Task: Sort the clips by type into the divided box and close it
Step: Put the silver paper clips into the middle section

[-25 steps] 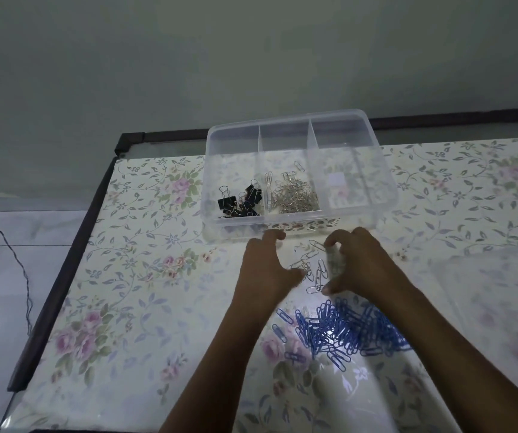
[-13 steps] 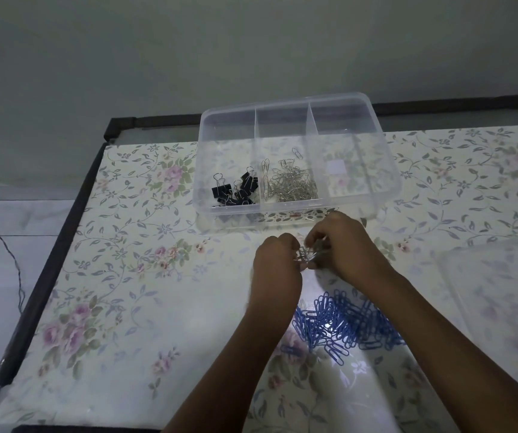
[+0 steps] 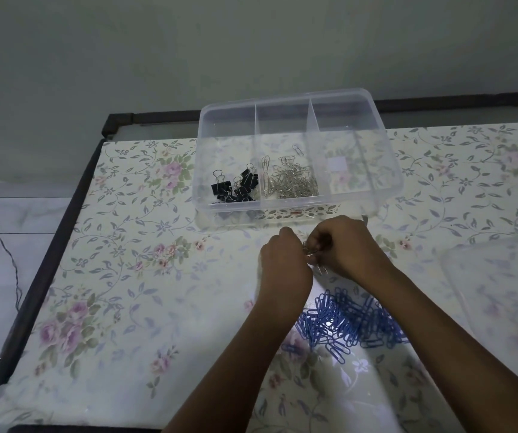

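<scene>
A clear divided box [image 3: 385, 157] stands at the back of the table. Black binder clips [image 3: 236, 185] lie in its left compartment, silver paper clips [image 3: 292, 182] in the middle one, and the right one holds no clips. Just in front of the box my left hand [image 3: 282, 267] and my right hand [image 3: 345, 248] meet, fingers curled round a small bunch of silver clips [image 3: 311, 255] held between them. A pile of blue paper clips [image 3: 348, 323] lies on the table below my hands.
The clear lid [image 3: 501, 292] lies on the table at the right. The table has a floral cloth [image 3: 111, 276] under glass, with a dark frame edge [image 3: 48, 270] at the left. A cable [image 3: 5, 251] hangs beyond that edge.
My hands came together over the loose silver clips, gathered them off the table, and now hold them bunched a little in front of the box.
</scene>
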{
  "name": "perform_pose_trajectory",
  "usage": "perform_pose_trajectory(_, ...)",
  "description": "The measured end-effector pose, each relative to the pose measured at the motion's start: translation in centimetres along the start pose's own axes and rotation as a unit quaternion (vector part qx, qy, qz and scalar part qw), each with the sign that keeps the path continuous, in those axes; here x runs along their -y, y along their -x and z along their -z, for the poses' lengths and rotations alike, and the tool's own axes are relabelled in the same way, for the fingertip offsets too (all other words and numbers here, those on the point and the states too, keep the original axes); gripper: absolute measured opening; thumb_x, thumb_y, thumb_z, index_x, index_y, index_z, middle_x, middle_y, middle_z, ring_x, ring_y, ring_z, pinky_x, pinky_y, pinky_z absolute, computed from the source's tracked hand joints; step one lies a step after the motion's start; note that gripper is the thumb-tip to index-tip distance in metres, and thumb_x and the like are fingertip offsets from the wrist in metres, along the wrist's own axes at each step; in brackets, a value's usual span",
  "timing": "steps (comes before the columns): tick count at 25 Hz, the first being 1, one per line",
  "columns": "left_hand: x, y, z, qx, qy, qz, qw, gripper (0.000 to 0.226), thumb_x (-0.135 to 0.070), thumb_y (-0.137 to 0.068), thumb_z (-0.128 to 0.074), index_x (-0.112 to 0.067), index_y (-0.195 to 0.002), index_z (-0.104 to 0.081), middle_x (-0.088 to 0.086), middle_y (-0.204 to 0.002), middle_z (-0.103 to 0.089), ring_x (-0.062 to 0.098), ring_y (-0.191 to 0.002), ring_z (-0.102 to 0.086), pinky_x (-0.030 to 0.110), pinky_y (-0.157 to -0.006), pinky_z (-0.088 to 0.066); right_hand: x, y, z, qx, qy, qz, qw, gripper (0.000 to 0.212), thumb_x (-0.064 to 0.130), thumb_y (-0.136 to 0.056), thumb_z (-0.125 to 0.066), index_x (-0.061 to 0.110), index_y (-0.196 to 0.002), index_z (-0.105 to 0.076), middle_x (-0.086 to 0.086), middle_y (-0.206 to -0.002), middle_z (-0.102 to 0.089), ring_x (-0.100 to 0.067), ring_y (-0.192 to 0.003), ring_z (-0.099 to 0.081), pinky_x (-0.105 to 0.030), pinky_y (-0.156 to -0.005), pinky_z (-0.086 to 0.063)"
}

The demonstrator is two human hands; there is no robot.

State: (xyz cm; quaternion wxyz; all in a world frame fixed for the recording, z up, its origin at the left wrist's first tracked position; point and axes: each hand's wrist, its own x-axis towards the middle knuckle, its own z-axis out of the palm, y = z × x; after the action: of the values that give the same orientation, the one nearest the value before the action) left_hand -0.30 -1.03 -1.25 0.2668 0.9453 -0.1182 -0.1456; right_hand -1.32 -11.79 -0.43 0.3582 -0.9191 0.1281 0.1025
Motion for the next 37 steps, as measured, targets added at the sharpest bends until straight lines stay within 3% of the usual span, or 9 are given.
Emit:
perform_pose_trajectory(3,0.1,-0.3,0.5,0.008,0.077,0.024,0.997,0.013,0.001,-0.082,-0.056,-0.010,-0.087,-0.051,0.013,-0.091,-0.062,0.027,-0.082,-0.056,0.029,-0.066,-0.043,-0.1,0.2,1.1,0.014,-0.060,-0.027,0.998,0.015,0.010,-0.062,-0.083,0.015,-0.070,-0.071,0.009,-0.054,-0.058,0.007,-0.045,-0.051,-0.002,-0.048,-0.037)
perform_pose_trajectory(8,-1.3,-1.0,4.6,0.017,0.180,-0.001,0.984,0.026,-0.006,-0.079,-0.067,-0.021,-0.071,-0.047,-0.009,-0.067,-0.047,0.004,-0.059,-0.043,0.005,-0.050,-0.034,2.4,0.9,5.3,0.017,-0.189,-0.032,0.981,0.022,0.005,-0.057,-0.082,0.020,-0.066,-0.068,0.000,-0.061,-0.066,-0.013,-0.057,-0.059,-0.027,-0.065,-0.053)
perform_pose_trajectory(10,-2.1,-1.7,6.5,-0.007,0.220,-0.020,0.975,0.029,-0.007,-0.079,-0.068,-0.023,-0.067,-0.046,-0.009,-0.066,-0.048,0.002,-0.057,-0.043,0.006,-0.048,-0.034,3.8,0.8,6.8,-0.016,-0.217,0.002,0.976,0.019,0.009,-0.060,-0.081,0.019,-0.070,-0.069,-0.001,-0.066,-0.067,-0.009,-0.056,-0.060,-0.018,-0.057,-0.053)
perform_pose_trajectory(16,-2.1,-4.1,6.0,-0.198,0.206,-0.068,0.956,0.013,-0.001,-0.080,-0.066,-0.009,-0.090,-0.064,0.000,-0.087,-0.067,0.001,-0.063,-0.055,0.002,-0.062,-0.040,4.1,-1.7,3.9,-0.188,-0.244,0.024,0.951,0.026,0.006,-0.074,-0.074,0.009,-0.099,-0.070,-0.004,-0.087,-0.070,-0.008,-0.077,-0.064,-0.017,-0.079,-0.052)
perform_pose_trajectory(19,-1.8,-4.7,5.2,-0.218,0.173,-0.101,0.955,0.026,0.003,-0.080,-0.060,-0.003,-0.105,-0.065,0.008,-0.100,-0.069,0.016,-0.081,-0.064,0.012,-0.074,-0.044,3.8,-2.3,3.0,-0.219,-0.223,0.034,0.949,0.029,0.001,-0.081,-0.066,0.006,-0.109,-0.066,-0.003,-0.100,-0.069,-0.008,-0.088,-0.063,0.000,-0.076,-0.042)
perform_pose_trajectory(25,-0.9,-4.1,5.2,-0.244,0.153,-0.181,0.940,0.022,-0.004,-0.076,-0.055,-0.004,-0.096,-0.064,0.006,-0.092,-0.068,0.013,-0.087,-0.060,0.016,-0.079,-0.043,3.2,-1.4,3.1,-0.266,-0.157,0.132,0.942,0.015,-0.003,-0.073,-0.069,0.011,-0.077,-0.070,0.007,-0.070,-0.062,0.003,-0.062,-0.058,-0.005,-0.062,-0.045)
perform_pose_trajectory(31,1.3,-0.3,4.4,-0.304,0.114,-0.179,0.929,0.019,-0.006,-0.078,-0.059,-0.007,-0.098,-0.060,0.003,-0.092,-0.060,0.012,-0.086,-0.054,0.019,-0.077,-0.041,1.9,0.1,5.6,-0.143,-0.172,0.179,0.958,0.021,-0.007,-0.067,-0.074,0.014,-0.067,-0.069,0.008,-0.066,-0.066,-0.005,-0.062,-0.064,-0.015,-0.063,-0.053)
perform_pose_trajectory(34,1.8,0.8,3.6,-0.162,0.144,-0.126,0.968,0.025,-0.013,-0.076,-0.071,-0.012,-0.099,-0.060,-0.004,-0.090,-0.055,0.004,-0.074,-0.052,0.006,-0.066,-0.039,1.6,0.8,5.6,-0.018,-0.100,0.140,0.985,0.023,-0.001,-0.063,-0.080,0.018,-0.073,-0.070,0.009,-0.069,-0.065,0.000,-0.060,-0.062,-0.018,-0.067,-0.055)
perform_pose_trajectory(37,2.4,0.8,2.0,0.010,0.074,-0.045,0.996,0.042,-0.022,-0.068,-0.080,-0.014,-0.104,-0.060,-0.003,-0.096,-0.053,0.010,-0.079,-0.051,0.013,-0.066,-0.039,0.8,0.6,2.9,0.103,0.072,0.068,0.990,0.044,0.015,-0.058,-0.086,0.015,-0.099,-0.069,0.003,-0.087,-0.062,-0.006,-0.071,-0.057,-0.018,-0.069,-0.050)
